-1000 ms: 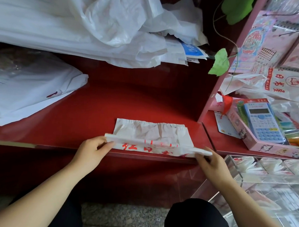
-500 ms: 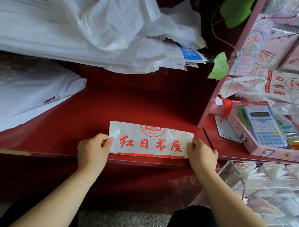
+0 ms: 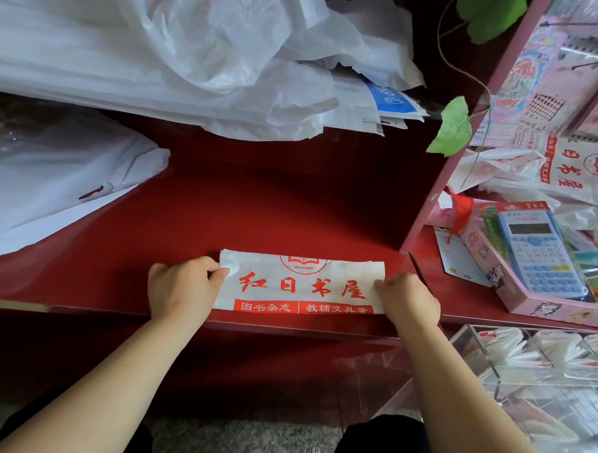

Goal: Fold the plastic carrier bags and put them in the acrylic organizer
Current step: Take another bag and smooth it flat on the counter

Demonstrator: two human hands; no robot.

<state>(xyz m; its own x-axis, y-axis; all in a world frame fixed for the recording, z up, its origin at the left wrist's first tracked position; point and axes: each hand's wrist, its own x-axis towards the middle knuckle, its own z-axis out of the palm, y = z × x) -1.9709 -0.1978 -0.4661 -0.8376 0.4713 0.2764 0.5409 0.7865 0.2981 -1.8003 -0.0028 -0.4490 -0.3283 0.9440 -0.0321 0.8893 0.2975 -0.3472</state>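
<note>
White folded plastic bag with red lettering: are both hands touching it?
Touching. Head view: the left hand pinches the left end of the white folded plastic bag; the right hand grips its right end.

A red shelf point(image 3: 291, 209) carries a folded bag point(image 3: 301, 288) at its near edge, flat white bags point(image 3: 52, 188) at left, and a loose white heap point(image 3: 178, 60) far back, perhaps resting higher.
</note>
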